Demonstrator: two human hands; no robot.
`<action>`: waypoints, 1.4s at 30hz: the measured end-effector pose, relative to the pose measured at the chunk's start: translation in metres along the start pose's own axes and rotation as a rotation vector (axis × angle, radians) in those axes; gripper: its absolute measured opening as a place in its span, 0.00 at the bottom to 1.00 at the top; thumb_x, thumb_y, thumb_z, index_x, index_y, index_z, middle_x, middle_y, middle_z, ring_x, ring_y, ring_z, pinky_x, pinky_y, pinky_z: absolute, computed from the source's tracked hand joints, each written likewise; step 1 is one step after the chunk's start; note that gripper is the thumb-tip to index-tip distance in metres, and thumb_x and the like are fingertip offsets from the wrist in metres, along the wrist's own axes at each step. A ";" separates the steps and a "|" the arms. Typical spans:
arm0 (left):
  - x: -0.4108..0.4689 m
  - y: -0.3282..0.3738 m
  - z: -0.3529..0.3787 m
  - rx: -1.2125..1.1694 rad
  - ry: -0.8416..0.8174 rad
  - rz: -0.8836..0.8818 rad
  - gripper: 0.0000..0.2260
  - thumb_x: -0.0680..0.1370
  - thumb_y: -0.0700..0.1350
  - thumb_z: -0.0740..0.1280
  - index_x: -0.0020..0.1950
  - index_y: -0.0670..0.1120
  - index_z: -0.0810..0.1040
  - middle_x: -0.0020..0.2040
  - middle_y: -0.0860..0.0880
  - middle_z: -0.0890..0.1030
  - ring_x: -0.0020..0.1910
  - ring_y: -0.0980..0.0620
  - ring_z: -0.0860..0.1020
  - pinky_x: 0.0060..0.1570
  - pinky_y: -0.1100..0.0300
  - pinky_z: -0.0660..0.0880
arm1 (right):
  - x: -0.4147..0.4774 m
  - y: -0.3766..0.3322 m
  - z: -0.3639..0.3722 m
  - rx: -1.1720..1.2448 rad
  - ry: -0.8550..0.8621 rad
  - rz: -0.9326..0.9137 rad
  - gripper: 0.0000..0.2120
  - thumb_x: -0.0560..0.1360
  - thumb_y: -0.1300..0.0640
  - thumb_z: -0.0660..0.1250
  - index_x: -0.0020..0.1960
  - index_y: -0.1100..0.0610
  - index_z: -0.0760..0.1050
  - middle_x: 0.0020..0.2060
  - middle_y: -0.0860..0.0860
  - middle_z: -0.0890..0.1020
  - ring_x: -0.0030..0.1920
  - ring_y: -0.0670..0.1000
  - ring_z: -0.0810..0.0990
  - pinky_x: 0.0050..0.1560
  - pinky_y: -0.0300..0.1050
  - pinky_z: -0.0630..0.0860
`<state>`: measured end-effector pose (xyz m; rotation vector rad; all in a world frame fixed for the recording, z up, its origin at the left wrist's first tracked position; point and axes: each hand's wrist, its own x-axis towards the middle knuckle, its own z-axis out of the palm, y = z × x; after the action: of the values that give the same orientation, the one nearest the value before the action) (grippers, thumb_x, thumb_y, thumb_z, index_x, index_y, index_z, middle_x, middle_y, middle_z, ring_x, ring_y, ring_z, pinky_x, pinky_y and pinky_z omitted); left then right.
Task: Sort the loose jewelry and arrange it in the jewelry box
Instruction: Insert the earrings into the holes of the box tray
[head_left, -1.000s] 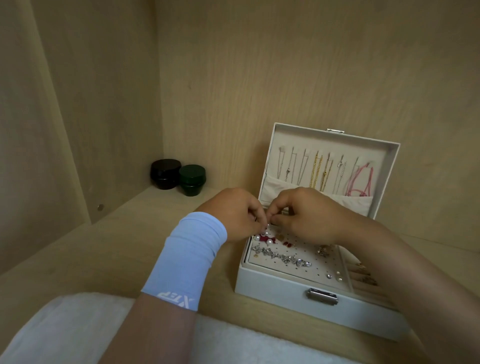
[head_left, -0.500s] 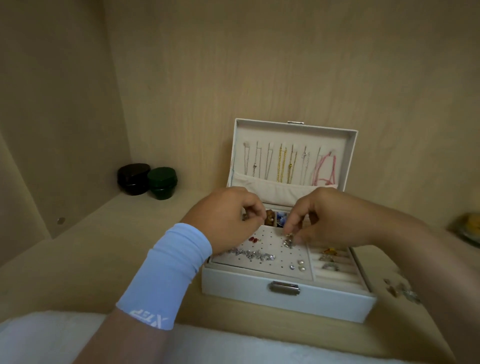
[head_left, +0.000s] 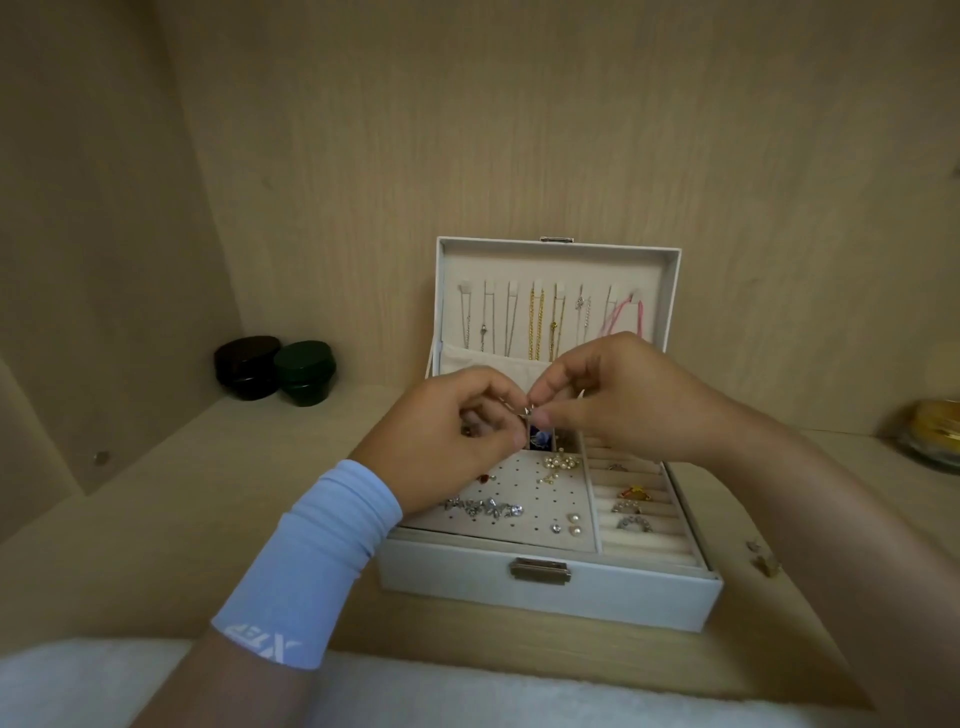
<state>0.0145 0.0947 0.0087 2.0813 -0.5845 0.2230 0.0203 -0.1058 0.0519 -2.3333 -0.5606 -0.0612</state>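
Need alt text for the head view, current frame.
The left hand and right hand together pinch a small silver piece above an open white jewelry box on a wooden shelf. Necklaces hang in its upright lid; earrings sit on a holed panel, with rings in slots to its right. Two dark jars stand at back left.

The pinched silvery piece (head_left: 527, 411) is too small to identify, perhaps an earring. A yellowish object (head_left: 935, 434) is blurred and cut off at the right edge.
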 end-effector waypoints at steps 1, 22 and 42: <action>0.001 0.001 0.000 -0.041 0.028 0.007 0.09 0.73 0.41 0.75 0.50 0.51 0.81 0.41 0.54 0.85 0.42 0.56 0.81 0.45 0.68 0.76 | -0.001 -0.003 0.001 0.117 0.031 0.024 0.05 0.71 0.59 0.77 0.47 0.56 0.85 0.35 0.49 0.86 0.28 0.38 0.78 0.31 0.29 0.71; 0.000 -0.002 -0.014 -0.282 0.097 -0.060 0.05 0.75 0.39 0.72 0.47 0.49 0.84 0.39 0.49 0.86 0.34 0.54 0.80 0.33 0.67 0.75 | -0.004 -0.012 0.018 0.494 -0.046 0.168 0.11 0.81 0.55 0.65 0.44 0.56 0.83 0.33 0.49 0.82 0.25 0.47 0.66 0.26 0.39 0.59; -0.001 -0.004 -0.024 -0.178 0.046 -0.097 0.05 0.78 0.42 0.69 0.45 0.49 0.83 0.39 0.51 0.85 0.35 0.56 0.79 0.43 0.58 0.79 | 0.006 0.003 0.037 -0.003 0.325 -0.317 0.06 0.74 0.55 0.75 0.50 0.49 0.86 0.38 0.39 0.84 0.32 0.48 0.80 0.39 0.41 0.79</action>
<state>0.0175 0.1169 0.0188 1.9212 -0.4571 0.1564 0.0230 -0.0807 0.0238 -2.1559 -0.7552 -0.5773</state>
